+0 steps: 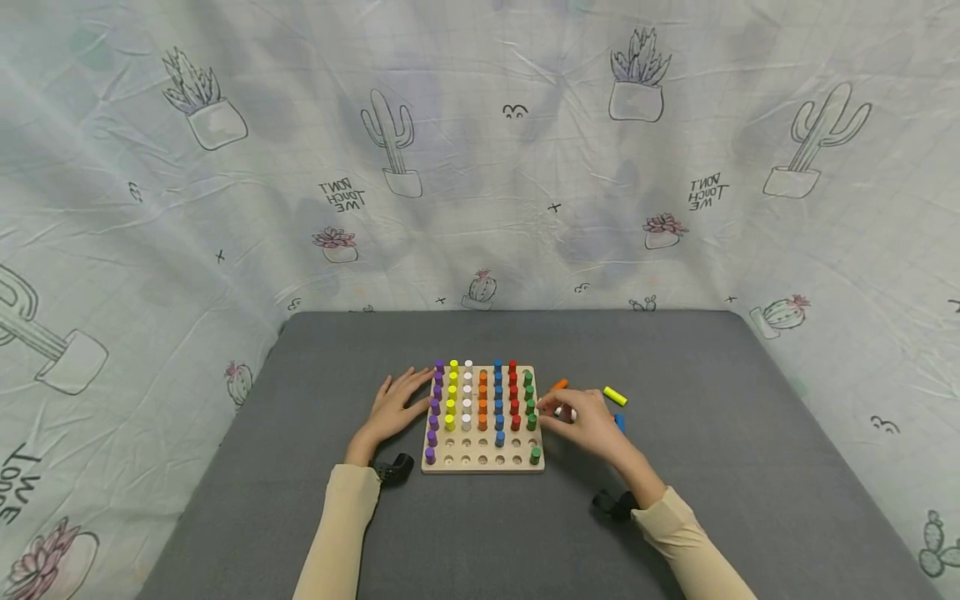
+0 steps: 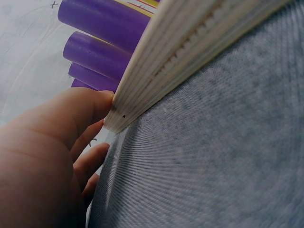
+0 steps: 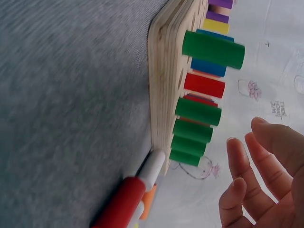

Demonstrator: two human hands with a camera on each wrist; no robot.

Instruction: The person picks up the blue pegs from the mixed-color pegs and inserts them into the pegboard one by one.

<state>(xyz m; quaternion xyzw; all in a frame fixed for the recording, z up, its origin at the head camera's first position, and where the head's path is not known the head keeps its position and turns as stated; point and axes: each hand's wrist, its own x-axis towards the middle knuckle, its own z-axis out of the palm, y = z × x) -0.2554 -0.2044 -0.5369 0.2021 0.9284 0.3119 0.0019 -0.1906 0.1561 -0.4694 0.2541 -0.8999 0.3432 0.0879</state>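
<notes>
A wooden pegboard [image 1: 483, 469] carries upright coloured pegs in columns: purple, yellow, white, orange, blue, red and green. Spread beside its left edge, my left hand [image 1: 392, 410] rests on the table; in the left wrist view its thumb [image 2: 92, 102] touches the board's side near the purple pegs [image 2: 102, 23]. My right hand [image 1: 588, 421] hovers by the right edge, close to the green pegs [image 1: 531, 407]. Its thumb and fingers are bent and apart in the right wrist view, with nothing between them. Below it lie a red peg [image 3: 121, 204] and a white peg [image 3: 152, 168].
Right of the board, a yellow peg [image 1: 615, 396], a blue peg [image 1: 619, 422] and an orange peg [image 1: 559, 384] lie loose on the grey table [image 1: 480, 542]. A patterned cloth [image 1: 480, 167] hangs behind and at the sides.
</notes>
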